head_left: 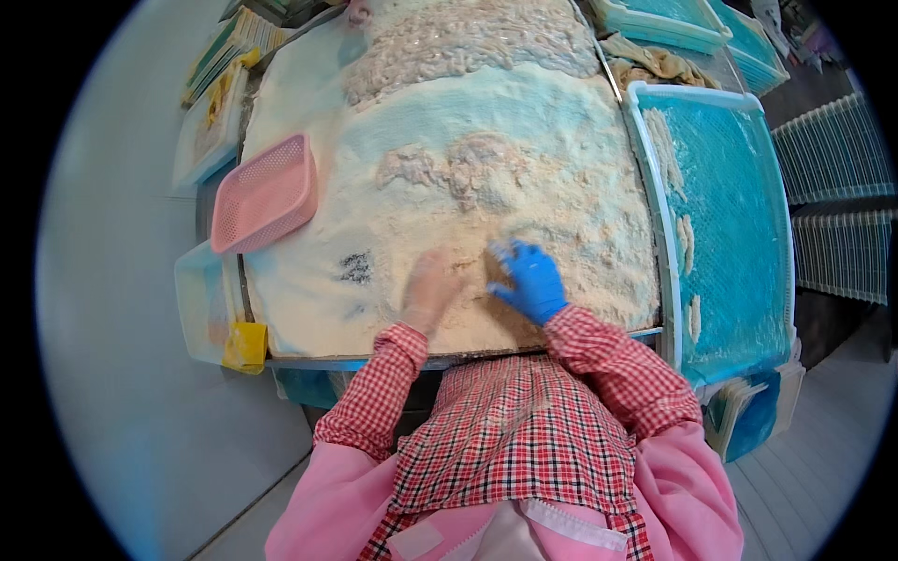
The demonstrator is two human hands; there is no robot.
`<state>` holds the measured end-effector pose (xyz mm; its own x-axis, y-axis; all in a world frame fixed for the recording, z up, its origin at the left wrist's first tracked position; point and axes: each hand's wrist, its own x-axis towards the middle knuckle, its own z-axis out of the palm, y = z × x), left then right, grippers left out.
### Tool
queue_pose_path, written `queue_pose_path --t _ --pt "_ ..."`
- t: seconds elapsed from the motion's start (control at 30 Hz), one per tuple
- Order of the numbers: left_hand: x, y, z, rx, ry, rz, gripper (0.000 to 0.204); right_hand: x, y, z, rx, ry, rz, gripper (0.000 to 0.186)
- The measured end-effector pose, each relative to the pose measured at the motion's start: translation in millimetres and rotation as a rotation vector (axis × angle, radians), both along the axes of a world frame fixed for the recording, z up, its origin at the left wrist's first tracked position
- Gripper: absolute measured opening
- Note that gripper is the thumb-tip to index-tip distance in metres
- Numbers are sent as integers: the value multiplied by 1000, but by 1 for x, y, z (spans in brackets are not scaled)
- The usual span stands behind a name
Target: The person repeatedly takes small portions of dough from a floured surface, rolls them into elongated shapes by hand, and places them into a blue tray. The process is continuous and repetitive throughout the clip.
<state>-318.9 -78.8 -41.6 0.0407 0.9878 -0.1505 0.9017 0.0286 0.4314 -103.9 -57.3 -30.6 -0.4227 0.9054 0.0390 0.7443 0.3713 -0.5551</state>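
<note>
Both hands are low over a wide bed of pale flour-like powder [309, 313] on the worktable, close to its near edge. My left hand [433, 288] is pale and dusted, and blurred by motion, so its fingers do not show clearly. To its right, my right hand [533, 285] wears a blue glove with powder on the fingertips. Its thumb stands apart from the fingers, and I see nothing held in it. Lumpy, powder-coated pinkish pieces [458, 168] lie just beyond the hands. A larger wet, pale pinkish mass [477, 42] covers the table's far end.
At right, a white-rimmed tray with blue mesh [730, 234] holds several coated strips [686, 245] along its left side. A pink perforated basket [267, 194] sits on the table's left edge. Beyond are a clear bin [201, 294] with yellow cloth [245, 348] and stacked trays [832, 150].
</note>
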Motion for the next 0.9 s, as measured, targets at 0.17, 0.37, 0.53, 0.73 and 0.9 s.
queue_pose_path --t 0.17,0.37,0.53,0.73,0.9 --pt "-26 -2 -24 -314 -390 400 45 -9 -6 -18 -55 -193 177 24" --pt "-24 1 -20 96 -149 105 43 -43 -28 -10 387 42 357 20" --pt "-62 5 -48 -89 -310 408 45 -32 -4 1 -159 -102 229 24" --pt "-1 13 -40 105 -166 242 38 29 30 0 -766 1016 -342 26" --pt "-9 14 -38 -170 -419 493 32 75 45 -16 -693 820 -477 34"
